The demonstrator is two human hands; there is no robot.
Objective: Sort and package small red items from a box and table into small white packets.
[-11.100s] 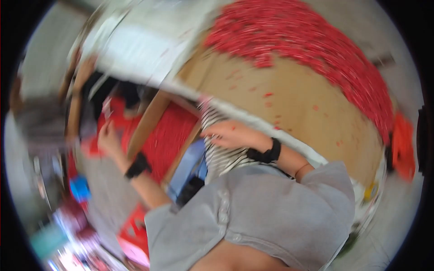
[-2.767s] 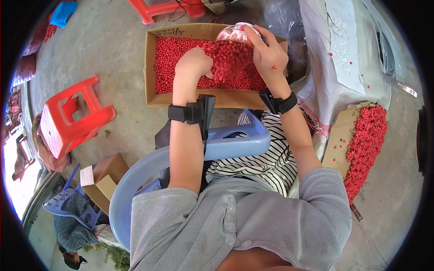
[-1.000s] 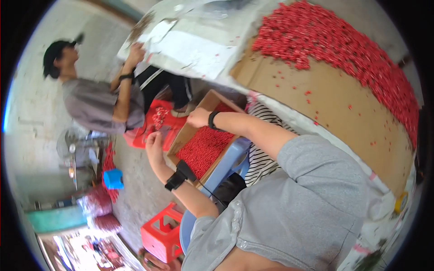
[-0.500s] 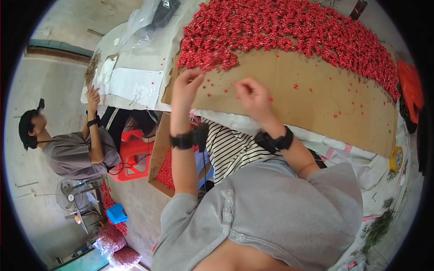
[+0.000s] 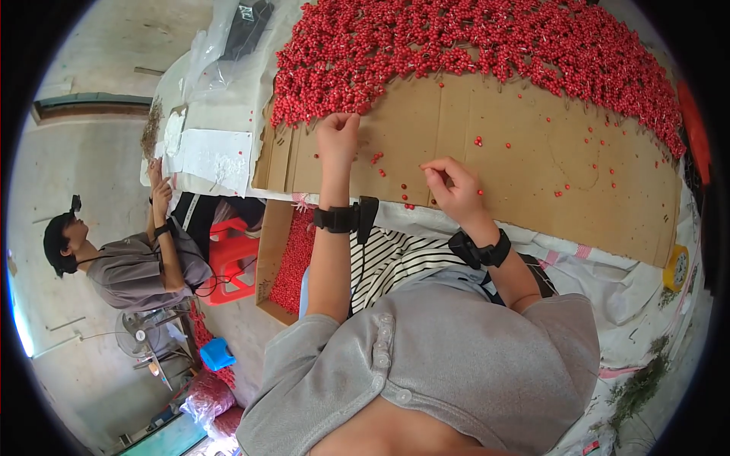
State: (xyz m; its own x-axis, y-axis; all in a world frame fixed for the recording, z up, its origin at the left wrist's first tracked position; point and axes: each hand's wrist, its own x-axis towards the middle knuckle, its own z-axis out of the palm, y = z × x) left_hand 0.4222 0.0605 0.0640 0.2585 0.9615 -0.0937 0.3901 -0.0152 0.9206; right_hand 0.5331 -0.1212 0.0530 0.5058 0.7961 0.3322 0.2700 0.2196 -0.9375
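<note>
Wired sprigs of red berries [image 5: 456,38] cover the far part of a brown cardboard sheet [image 5: 487,121]. My left hand [image 5: 338,140] is at the near left edge of this mass, its thumb and fingertips pinched together; whatever they hold is too small to make out. Over the cardboard's front part, my right hand [image 5: 456,190] has its fingers curled and the thumb brought to the index finger. Anything in that pinch cannot be made out either. Several loose red berries [image 5: 378,157] lie between the two hands.
A cardboard box of red berries [image 5: 293,266] stands below the table's front edge, left of my lap. At the left, a co-worker [image 5: 144,262] sits by a red stool [image 5: 232,266]. White paper [image 5: 217,159] lies left of the cardboard; yellow tape [image 5: 675,267] sits far right.
The view has shifted a little. My left hand has moved right along the near edge of the berry sprigs, fingers now pinched. My right hand has moved nearer to me and slightly right.
</note>
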